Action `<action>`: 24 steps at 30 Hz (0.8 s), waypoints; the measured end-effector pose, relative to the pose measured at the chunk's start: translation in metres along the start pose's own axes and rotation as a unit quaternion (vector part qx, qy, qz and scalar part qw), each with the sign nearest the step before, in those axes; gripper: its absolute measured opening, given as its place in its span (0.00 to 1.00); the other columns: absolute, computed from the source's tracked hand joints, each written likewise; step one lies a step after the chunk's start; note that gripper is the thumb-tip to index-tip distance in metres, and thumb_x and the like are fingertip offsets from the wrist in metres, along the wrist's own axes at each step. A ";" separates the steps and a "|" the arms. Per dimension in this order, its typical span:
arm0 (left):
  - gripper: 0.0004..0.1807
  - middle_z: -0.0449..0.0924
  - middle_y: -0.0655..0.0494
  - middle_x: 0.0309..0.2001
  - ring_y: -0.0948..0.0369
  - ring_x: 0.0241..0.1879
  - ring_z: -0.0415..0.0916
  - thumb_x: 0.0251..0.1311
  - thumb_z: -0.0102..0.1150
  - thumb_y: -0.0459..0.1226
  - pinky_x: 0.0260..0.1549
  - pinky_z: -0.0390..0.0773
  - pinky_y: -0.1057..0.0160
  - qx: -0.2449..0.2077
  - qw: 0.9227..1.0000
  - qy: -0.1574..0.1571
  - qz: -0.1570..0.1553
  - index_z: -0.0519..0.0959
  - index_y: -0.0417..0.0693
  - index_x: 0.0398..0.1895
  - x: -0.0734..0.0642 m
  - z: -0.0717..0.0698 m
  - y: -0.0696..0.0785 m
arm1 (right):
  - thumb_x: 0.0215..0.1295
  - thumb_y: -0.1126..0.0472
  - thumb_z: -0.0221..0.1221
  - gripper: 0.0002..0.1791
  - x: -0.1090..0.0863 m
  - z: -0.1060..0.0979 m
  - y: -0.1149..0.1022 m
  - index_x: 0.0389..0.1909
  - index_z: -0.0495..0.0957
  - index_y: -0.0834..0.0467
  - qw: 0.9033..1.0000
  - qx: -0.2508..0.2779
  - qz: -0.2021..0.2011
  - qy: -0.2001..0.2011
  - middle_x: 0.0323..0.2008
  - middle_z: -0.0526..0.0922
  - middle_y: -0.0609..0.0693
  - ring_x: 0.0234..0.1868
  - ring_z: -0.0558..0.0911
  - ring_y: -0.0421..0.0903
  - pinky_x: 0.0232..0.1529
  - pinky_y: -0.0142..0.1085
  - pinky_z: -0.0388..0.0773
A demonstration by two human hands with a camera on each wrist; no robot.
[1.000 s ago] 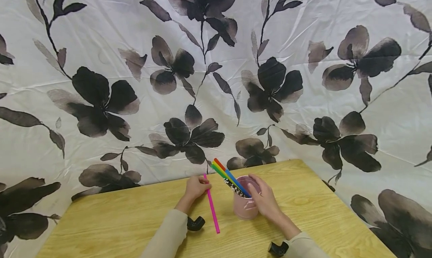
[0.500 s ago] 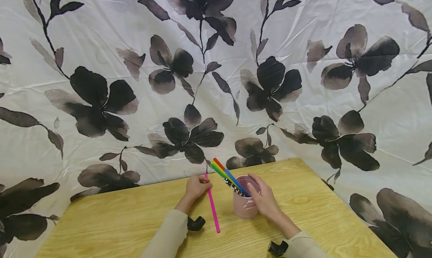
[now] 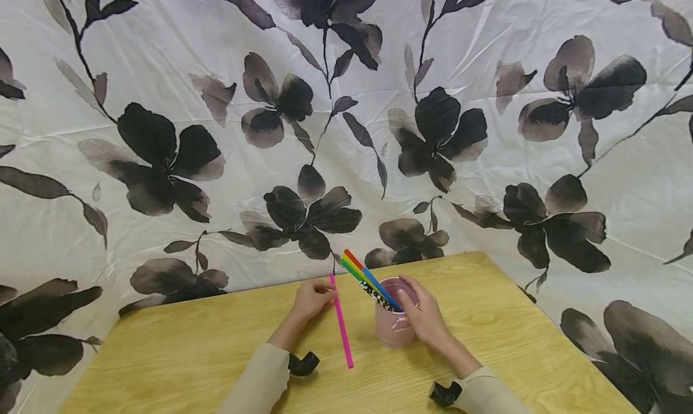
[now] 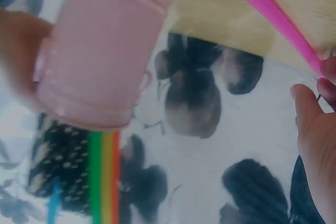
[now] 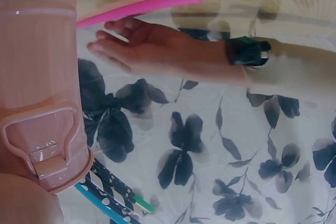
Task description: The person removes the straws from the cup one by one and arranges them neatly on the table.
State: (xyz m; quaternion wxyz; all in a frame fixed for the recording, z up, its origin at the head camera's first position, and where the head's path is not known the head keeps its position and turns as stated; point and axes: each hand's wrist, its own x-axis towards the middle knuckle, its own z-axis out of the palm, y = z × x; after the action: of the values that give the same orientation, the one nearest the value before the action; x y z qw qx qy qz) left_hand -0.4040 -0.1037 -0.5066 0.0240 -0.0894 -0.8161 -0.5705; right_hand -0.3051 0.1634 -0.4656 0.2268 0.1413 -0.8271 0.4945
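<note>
A bright pink straw (image 3: 342,330) lies lengthwise on the table in the head view. My left hand (image 3: 311,301) is beside its far end, with the thumb apart from the fingers and the fingertips right at the straw. In the left wrist view, the left thumb (image 4: 308,111) stands away from the straw. My right hand (image 3: 428,315) grips a pink cup (image 3: 391,330) with a small looped handle (image 5: 42,129), fingers over the rim. Several straws lean left out of the cup: blue (image 3: 379,284), green, yellow, red-orange and black-and-white patterned ones.
The light wooden table (image 3: 216,336) ends at the back against a white cloth (image 3: 346,119) printed with dark flowers. Black wrist devices (image 3: 304,364) sit near both beige sleeves (image 3: 260,378).
My left hand loosens from the pink straw and draws slightly left, its forearm shifting left too. The straw stays on the table. My right hand keeps hold of the cup in place.
</note>
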 end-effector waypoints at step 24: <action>0.10 0.78 0.53 0.39 0.55 0.35 0.77 0.50 0.63 0.36 0.31 0.77 0.63 -0.096 0.982 0.041 0.159 0.80 0.45 0.37 -0.097 -0.008 0.135 | 0.64 0.49 0.49 0.22 -0.001 0.002 -0.002 0.57 0.67 0.51 1.000 0.008 0.022 -0.014 0.52 0.72 0.50 0.52 0.71 0.48 0.52 0.46 0.66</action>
State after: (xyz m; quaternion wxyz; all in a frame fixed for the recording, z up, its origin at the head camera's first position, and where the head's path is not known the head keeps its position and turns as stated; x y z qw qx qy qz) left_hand -0.2855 -0.0777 -0.3920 0.1390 -0.1964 -0.7312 -0.6384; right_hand -0.3036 0.1608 -0.4648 0.2033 0.1315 -0.8289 0.5043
